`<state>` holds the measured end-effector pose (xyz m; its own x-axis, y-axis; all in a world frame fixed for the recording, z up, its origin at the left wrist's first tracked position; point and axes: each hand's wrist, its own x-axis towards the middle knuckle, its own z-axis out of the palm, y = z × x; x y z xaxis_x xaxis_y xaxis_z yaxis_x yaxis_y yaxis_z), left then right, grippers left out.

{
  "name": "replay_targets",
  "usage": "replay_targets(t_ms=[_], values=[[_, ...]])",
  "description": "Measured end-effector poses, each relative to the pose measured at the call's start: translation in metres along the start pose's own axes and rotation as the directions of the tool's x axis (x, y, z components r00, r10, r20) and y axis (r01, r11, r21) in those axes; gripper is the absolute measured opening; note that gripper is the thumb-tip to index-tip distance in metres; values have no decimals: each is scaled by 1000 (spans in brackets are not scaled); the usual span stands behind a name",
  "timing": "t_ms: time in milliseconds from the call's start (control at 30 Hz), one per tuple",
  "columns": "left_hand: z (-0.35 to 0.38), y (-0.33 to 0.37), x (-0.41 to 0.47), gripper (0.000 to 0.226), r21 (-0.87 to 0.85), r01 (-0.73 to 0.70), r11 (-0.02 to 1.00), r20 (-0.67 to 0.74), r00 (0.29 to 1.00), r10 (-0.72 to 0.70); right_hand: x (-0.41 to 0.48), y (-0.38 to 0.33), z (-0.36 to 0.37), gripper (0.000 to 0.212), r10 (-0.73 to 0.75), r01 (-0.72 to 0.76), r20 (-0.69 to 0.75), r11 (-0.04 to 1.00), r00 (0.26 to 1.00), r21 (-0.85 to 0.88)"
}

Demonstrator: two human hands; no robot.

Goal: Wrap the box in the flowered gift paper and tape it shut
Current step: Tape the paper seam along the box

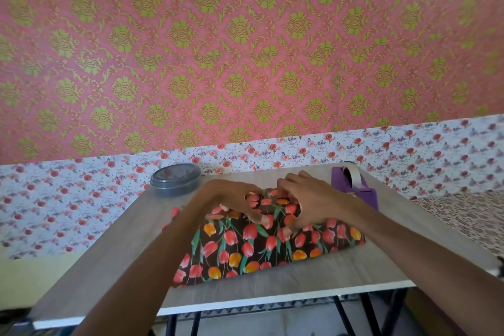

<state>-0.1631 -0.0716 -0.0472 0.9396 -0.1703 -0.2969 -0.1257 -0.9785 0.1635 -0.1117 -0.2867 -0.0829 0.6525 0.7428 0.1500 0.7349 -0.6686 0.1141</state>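
**Both hands on the far top of the paper-covered box**

A wall point(245, 49) of pink paper with green-gold medallions fills the upper half of the view. Below it runs a white band point(68, 199) printed with small red flowers. In front stands a grey wood-grain table point(122, 254) on dark legs point(343, 311).

The flowered gift paper point(261, 251), dark with red and orange tulips, lies near the middle of the table, a little toward its right side. It is drawn over a low, flat block. The box itself is hidden under the paper, and only its shape shows. The near face of the paper slopes down to the tabletop.

Both forearms reach in from the near edge and meet over the far part of the parcel. The left hand point(231, 198) rests on the paper's top left. Its fingers are bent and apart, with fingertips down on the paper, and the thumb stretches toward the other hand. The right hand point(313, 199) lies just beside it, palm down on the paper. Its fingers curve toward the far edge, where the two hands almost touch. Blur and the hand's own back hide whether those fingers pinch a fold or anything else.

A purple tape dispenser point(362, 188) with a pale roll stands at the far right of the table, just behind the right wrist. A round grey container point(176, 179) with a clear lid sits at the far left corner.
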Motion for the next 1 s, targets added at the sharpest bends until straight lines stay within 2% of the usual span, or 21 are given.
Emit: replay_targets(t_ms=[133, 233, 300, 367, 467, 567, 633, 700, 733, 800, 900, 933, 1000], values=[[-12, -5, 0, 97, -166, 51, 985, 114, 993, -32, 9, -2, -7, 72, 19, -50, 165, 982, 986, 183], [-14, -9, 3, 96, -128, 80, 989, 129, 990, -64, 19, -2, -16, 67, 6, -51, 327, 990, 945, 131], [-15, -6, 4, 86, -128, 76, 989, 134, 989, -59, 26, -1, -23, 63, -2, -78, 409, 981, 912, 180], [-17, -3, 2, 83, -92, 66, 994, 128, 990, -54, 29, -2, -28, 62, -17, -102, 428, 962, 904, 254], [-18, 0, 0, 102, -40, 77, 996, 75, 994, -74, 24, -3, -26, 69, -27, -54, 296, 963, 955, 264], [-11, -1, 5, 111, -49, 67, 997, -86, 994, -71, 16, 1, -16, 74, -26, 23, 33, 995, 999, 99], [-2, -4, 16, 106, -164, 23, 986, -249, 966, -64, 11, 4, -4, 76, -42, 36, -140, 998, 989, -51], [9, -10, 29, 92, -214, -21, 977, -407, 911, -69, 8, 2, 11, 78, -35, 16, -261, 997, 965, -75], [14, -12, 33, 86, -169, -25, 985, -472, 880, -58, 6, 0, 19, 78, -22, 5, -314, 998, 949, -56], [19, -13, 33, 80, -61, 18, 998, -546, 836, -48, 1, -2, 31, 83, -21, -4, -376, 998, 926, -64], [23, -6, 23, 84, 102, 86, 991, -544, 839, -17, -6, -1, 35, 96, -62, 29, -362, 995, 930, -96], [24, -3, 18, 85, 153, 112, 982, -538, 843, -12, -8, 0, 32, 96, -67, 46, -356, 997, 932, -67], [26, 2, 9, 83, 207, 144, 968, -522, 853, -15, -11, 3, 23, 82, -41, 72, -389, 995, 920, 65]])
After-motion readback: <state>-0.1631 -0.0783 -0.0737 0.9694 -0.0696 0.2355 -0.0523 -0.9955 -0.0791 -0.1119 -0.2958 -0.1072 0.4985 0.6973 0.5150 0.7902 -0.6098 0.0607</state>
